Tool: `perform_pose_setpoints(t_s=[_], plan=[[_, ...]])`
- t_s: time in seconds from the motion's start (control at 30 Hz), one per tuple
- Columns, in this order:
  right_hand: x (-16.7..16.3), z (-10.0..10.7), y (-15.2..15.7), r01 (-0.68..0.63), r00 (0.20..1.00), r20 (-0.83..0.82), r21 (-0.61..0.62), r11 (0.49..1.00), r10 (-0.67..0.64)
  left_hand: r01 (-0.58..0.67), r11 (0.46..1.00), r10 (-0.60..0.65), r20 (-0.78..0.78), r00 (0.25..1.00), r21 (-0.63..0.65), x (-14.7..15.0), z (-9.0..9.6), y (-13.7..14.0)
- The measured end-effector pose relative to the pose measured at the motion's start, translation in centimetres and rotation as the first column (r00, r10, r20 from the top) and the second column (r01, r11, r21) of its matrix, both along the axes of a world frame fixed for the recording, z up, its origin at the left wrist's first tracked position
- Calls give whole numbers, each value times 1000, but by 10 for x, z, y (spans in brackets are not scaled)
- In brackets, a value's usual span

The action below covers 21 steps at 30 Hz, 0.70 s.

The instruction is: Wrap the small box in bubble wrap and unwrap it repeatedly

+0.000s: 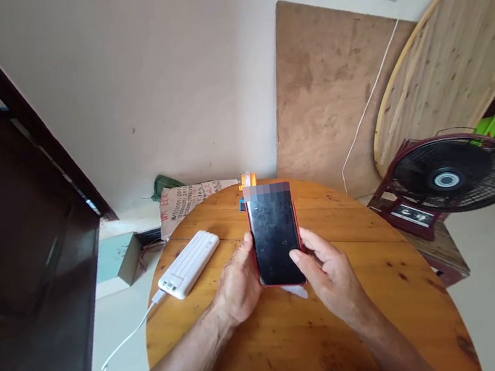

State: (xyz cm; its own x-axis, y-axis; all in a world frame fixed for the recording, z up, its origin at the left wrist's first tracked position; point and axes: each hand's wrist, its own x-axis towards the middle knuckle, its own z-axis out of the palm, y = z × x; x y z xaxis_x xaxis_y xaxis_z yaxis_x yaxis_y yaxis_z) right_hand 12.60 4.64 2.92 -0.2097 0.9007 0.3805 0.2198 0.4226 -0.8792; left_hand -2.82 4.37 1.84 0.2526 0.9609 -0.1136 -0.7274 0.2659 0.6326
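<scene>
Between my two hands a smartphone [276,242] with a red case edge is held up above the round wooden table [377,290], its dark screen facing me. My left hand [238,280] is closed on the phone's left side, the thumb along the edge. On the other side my right hand [332,271] grips the lower right edge, its thumb tip on the screen. Part of a whitish item [295,291] shows below the phone; I cannot make out its kind. An orange item [247,180] and a small blue one [242,205] are partly hidden behind the phone.
A white power bank [189,265] with a white cable [128,338] plugged in lies on the table's left. A fan [447,176] stands at the right. Behind are a printed sack [178,209], a leaning board [334,84] and a round wooden panel [444,59]. A pale green box [115,262] sits on the floor.
</scene>
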Motion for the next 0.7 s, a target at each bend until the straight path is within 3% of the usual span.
perform_pose_setpoints(t_s=[0.17, 0.5, 0.7], plan=[[-3, -9, -4, 43, 995, -90, 10, 999, -42, 16, 998, -12, 50, 999, -65, 2, -4, -5], [-2, -13, -6, 121, 992, 0, 173, 977, -123, -37, 995, 41, 43, 998, -95, 4, -5, -6], [-6, -11, -10, 24, 999, -32, 131, 991, -20, -24, 995, 30, 57, 998, -101, 3, -1, -5]])
